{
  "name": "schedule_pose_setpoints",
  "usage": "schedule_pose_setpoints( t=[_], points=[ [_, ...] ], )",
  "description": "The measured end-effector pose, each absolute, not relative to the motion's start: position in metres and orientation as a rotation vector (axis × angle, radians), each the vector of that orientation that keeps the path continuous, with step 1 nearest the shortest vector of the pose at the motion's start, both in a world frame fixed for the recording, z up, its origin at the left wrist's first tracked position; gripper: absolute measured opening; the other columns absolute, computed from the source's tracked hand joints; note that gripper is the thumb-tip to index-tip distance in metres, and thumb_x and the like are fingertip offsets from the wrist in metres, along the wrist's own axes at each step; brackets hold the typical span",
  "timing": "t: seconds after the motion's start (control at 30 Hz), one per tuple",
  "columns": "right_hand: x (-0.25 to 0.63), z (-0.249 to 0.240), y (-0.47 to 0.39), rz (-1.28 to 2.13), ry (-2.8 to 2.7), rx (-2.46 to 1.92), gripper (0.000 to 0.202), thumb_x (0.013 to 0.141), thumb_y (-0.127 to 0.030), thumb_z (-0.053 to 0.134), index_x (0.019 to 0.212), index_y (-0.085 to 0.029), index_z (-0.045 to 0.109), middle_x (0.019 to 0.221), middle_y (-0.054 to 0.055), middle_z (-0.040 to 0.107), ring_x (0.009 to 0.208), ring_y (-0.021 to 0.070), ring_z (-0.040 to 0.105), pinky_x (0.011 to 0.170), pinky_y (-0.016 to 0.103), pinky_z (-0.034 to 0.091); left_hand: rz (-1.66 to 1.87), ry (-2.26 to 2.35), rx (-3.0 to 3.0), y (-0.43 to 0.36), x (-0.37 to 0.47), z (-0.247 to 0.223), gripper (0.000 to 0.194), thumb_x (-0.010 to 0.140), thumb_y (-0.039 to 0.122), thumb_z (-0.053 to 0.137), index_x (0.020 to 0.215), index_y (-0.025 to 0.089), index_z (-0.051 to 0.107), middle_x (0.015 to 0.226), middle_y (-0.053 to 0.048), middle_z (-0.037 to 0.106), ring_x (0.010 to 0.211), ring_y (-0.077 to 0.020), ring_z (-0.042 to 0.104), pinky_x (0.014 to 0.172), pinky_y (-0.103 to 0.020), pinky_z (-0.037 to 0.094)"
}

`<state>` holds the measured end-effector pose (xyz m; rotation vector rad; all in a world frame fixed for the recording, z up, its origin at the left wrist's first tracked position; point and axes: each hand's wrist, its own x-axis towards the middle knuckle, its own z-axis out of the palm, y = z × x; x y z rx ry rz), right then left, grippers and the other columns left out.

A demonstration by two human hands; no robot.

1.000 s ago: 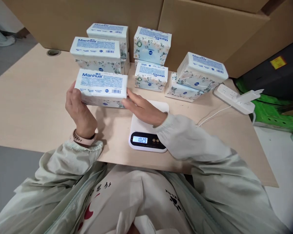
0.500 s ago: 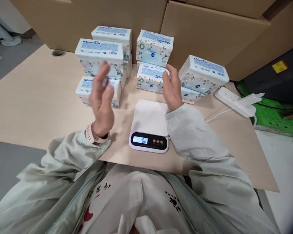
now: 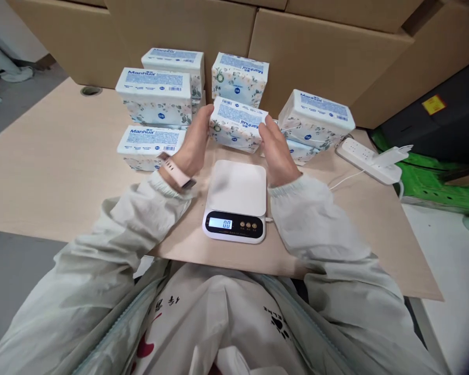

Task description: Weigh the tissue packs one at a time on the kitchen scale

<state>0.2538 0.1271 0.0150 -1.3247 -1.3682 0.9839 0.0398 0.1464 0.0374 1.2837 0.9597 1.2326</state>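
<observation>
Between my two hands is a pack of tissues (image 3: pixel 237 124), white and blue with printed flowers, tilted and raised just behind the scale. My left hand (image 3: pixel 195 138) grips its left end, and my right hand (image 3: pixel 276 151) grips its right end. In front of it lies a white digital scale (image 3: pixel 237 187) with a bare plate; its lit display reads 0.0. Directly behind the held pack stands another tissue pack (image 3: pixel 240 78). To the left are stacked tissue packs (image 3: pixel 154 96), with a lower tissue pack (image 3: pixel 148 146) nearer my left wrist.
More tissue packs (image 3: pixel 316 120) are stacked at the right. A white power strip (image 3: pixel 367 159) with a plugged-in adapter lies beside them, its cable crossing the table (image 3: pixel 54 172). Cardboard boxes (image 3: pixel 320 67) wall off the back. A green crate (image 3: pixel 441 182) stands beyond the right edge.
My left hand has moved right and forward onto the tissue pack's left end. The pack, now held by both hands, has been lifted and tilted off its place in the middle stack.
</observation>
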Motion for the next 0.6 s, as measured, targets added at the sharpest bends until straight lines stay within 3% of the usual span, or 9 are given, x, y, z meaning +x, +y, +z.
schedule_pose_setpoints(
  t=[0.13, 0.27, 0.43, 0.6],
  points=[
    [0.270, 0.056, 0.024, 0.897, -1.563, -1.173, 0.061, 0.107, -0.067, 0.049, 0.164, -0.048, 0.044, 0.178, -0.010, 0.041, 0.170, 0.0302, 0.034, 0.137, 0.060, 0.037, 1.296, 0.820, 1.335, 0.051, 0.022, 0.067, 0.032, 0.109, 0.045, 0.057, 0.121, 0.026, 0.079, 0.141, 0.005, 0.073, 0.167, -0.0314, 0.035, 0.140, -0.054, 0.032],
    [0.282, 0.067, -0.051, 0.893, -1.586, -1.191, 0.058, 0.109, -0.057, 0.053, 0.165, -0.047, 0.044, 0.176, -0.005, 0.046, 0.166, 0.0305, 0.042, 0.134, 0.059, 0.045, 1.229, 0.906, 1.294, -0.014, 0.017, 0.064, 0.051, 0.102, 0.061, 0.067, 0.141, 0.029, 0.076, 0.157, 0.000, 0.065, 0.167, -0.0374, 0.035, 0.144, -0.061, 0.019],
    [0.289, 0.026, -0.067, 0.799, -1.534, -1.211, 0.056, 0.109, -0.045, 0.057, 0.164, -0.042, 0.049, 0.169, 0.002, 0.056, 0.156, 0.0306, 0.056, 0.128, 0.060, 0.052, 1.209, 1.006, 1.376, -0.029, 0.013, 0.030, 0.047, 0.109, 0.054, 0.060, 0.149, 0.032, 0.072, 0.161, 0.000, 0.062, 0.162, -0.0363, 0.045, 0.142, -0.065, 0.023],
    [0.289, -0.009, -0.054, 0.497, -1.219, -1.174, 0.042, 0.108, -0.043, 0.054, 0.145, -0.030, 0.070, 0.143, 0.009, 0.077, 0.135, 0.0310, 0.073, 0.119, 0.062, 0.056, 1.431, 1.050, 1.455, -0.016, 0.007, -0.002, 0.051, 0.111, 0.055, 0.053, 0.153, 0.030, 0.068, 0.165, -0.003, 0.058, 0.163, -0.0326, 0.043, 0.142, -0.059, 0.024]
  ],
)
